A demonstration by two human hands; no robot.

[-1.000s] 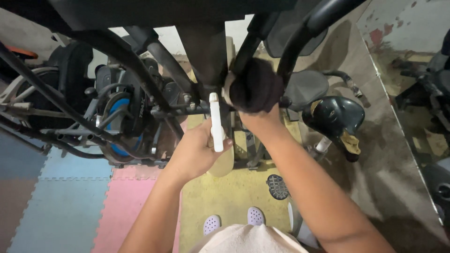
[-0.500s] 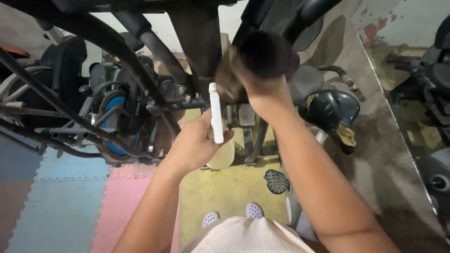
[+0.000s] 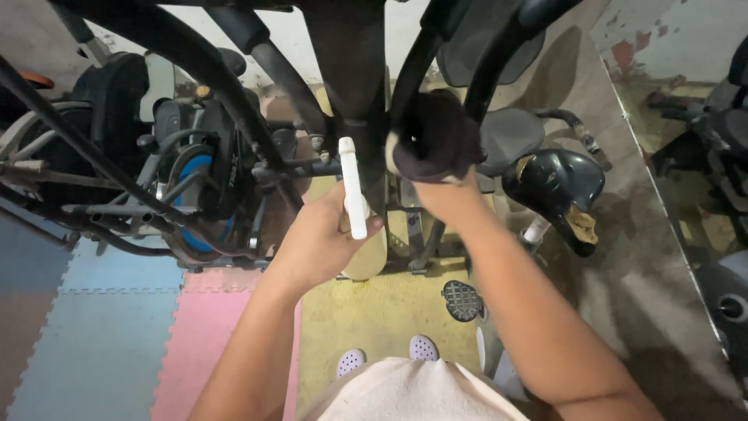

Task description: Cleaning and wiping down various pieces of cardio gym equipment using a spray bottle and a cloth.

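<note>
Both hands are up at the black post [image 3: 347,86] of an exercise machine, which I use as my landmark. My left hand [image 3: 315,245] sits just below and in front of the post, fingers curled around the lower end of a white stick-shaped tool [image 3: 352,187]. The tool stands nearly upright, its top end level with a small bolt on the post's left side, and I judge the upright hold lets that tip meet the fitting. My right hand [image 3: 436,168] is just right of the post, closed into a dark cloth [image 3: 440,136] that it presses against a black curved bar [image 3: 499,54] rising from there. The cloth wraps the bar, so the grip looks meant for rubbing along it; the fingers themselves are hidden under the fabric.

Left of the post hangs a tangle of black frame tubes with a blue-ringed wheel [image 3: 191,195]. Right of it, beyond the cloth, sits a black saddle [image 3: 557,183] with worn padding. Below the post lie a yellow floor [image 3: 374,312], pink and blue foam mats [image 3: 117,327] to the left, and my white shoes [image 3: 425,347].
</note>
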